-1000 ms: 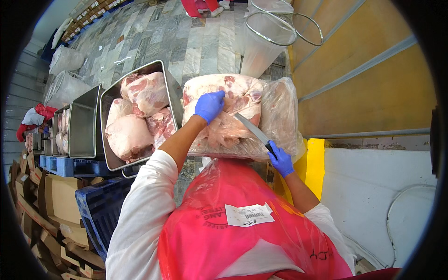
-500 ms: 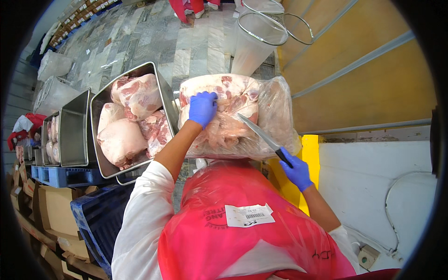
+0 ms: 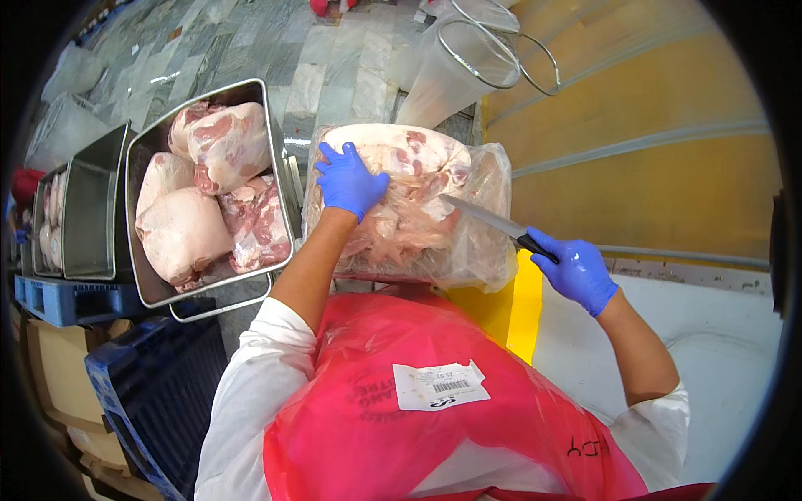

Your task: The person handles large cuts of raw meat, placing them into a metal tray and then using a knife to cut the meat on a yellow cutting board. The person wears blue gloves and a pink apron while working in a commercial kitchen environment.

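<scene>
In front of me a large block of pale raw meat lies in a clear plastic bag, part of which bunches at the right. My left hand, in a blue glove, rests on the meat's left part with its fingers spread. My right hand, also blue-gloved, grips the black handle of a long-bladed knife. The blade points left, its tip over the plastic and meat near the middle of the block. Whether the tip touches cannot be made out.
Left of the meat stands a steel bin with several large meat pieces, and beyond it another steel bin. A dark blue pallet and cardboard boxes lie lower left. Metal hoops stand ahead; a yellow panel is at right.
My left hand has gone from curled fingers on the meat to spread fingers. My right hand and the knife have shifted right, away from the meat's middle. The view has tilted slightly.
</scene>
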`<state>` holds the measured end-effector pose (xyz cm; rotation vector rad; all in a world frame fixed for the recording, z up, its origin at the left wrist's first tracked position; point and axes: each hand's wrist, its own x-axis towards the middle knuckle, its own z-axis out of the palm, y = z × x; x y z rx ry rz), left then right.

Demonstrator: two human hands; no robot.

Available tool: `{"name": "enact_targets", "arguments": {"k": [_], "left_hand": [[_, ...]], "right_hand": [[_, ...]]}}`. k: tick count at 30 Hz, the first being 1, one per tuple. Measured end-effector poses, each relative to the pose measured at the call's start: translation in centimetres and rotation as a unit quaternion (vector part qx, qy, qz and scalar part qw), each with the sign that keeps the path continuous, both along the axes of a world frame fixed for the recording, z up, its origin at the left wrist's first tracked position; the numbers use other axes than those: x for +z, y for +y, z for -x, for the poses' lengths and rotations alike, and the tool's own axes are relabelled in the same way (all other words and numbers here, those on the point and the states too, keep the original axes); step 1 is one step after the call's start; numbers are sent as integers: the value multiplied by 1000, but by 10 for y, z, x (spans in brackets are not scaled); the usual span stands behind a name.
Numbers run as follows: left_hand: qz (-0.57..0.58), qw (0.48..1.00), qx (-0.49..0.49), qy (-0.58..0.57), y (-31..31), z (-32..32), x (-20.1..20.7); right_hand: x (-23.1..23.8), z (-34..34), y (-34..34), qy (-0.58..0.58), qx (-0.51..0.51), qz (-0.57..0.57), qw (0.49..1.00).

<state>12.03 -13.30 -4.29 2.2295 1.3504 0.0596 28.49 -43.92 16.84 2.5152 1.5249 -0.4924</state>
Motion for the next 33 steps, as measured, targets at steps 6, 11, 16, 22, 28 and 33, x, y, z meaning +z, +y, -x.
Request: {"name": "enact_targets", "arguments": {"k": [6, 11, 16, 22, 28, 33], "left_hand": [[-13, 1000, 1, -24, 1, 5, -4], [-26, 999, -12, -39, -2, 7, -6], [-46, 996, -14, -72, 0, 11, -10], [-78, 992, -1, -95, -1, 8, -16], [-99, 990, -6, -103, 1, 7, -16], [-131, 984, -16, -118, 6, 13, -30]], "right_hand": [[42, -3, 72, -31, 64, 135, 988], [53, -14, 108, 38, 67, 192, 978], [-3, -22, 64, 42, 73, 146, 986], [-126, -18, -59, 101, -42, -31, 993], [-281, 28, -83, 171, -113, -301, 931], [-308, 44, -80, 212, -155, -340, 903]]}}
